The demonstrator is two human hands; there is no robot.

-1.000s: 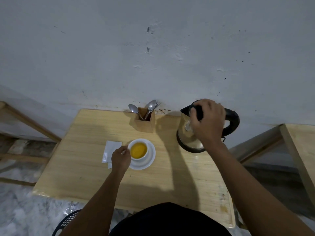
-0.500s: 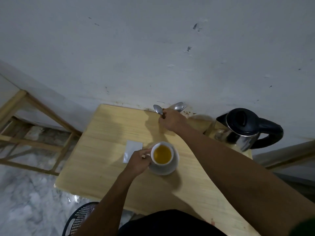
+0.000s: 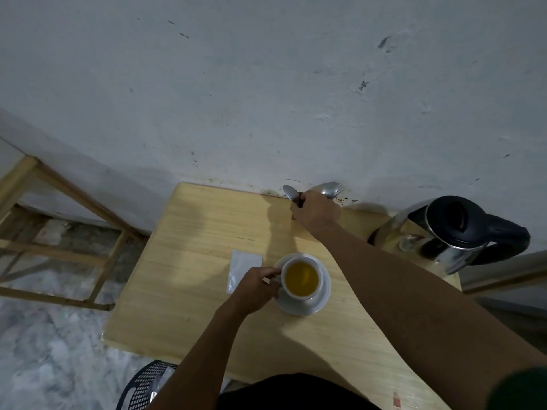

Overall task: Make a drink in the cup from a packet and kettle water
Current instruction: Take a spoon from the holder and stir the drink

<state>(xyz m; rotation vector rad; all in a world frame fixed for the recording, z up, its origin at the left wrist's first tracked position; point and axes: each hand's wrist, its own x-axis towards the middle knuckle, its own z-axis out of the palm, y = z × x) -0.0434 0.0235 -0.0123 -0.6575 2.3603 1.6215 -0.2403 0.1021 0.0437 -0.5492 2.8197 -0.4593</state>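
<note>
I see a scuffed, pale plaster wall (image 3: 266, 84) filling the upper half of the frame, with mottled grey floor (image 3: 44, 350) at lower left and an open wooden frame (image 3: 59, 253) against the wall at left. A light wooden table (image 3: 192, 291) runs from centre to lower right, its far edge against the wall. At right on it stands the steel kettle (image 3: 450, 235) with a black lid and handle. My right hand (image 3: 316, 213) is up at the table's far edge, fingers closed around the handle of a spoon (image 3: 291, 194); more cutlery (image 3: 330, 189) pokes up beside it. At centre the white cup (image 3: 300, 279), holding amber liquid, sits on its saucer (image 3: 322, 300), my left hand (image 3: 256, 290) pinching the cup's handle. The white packet (image 3: 242, 269) lies flat just left of the cup.
</note>
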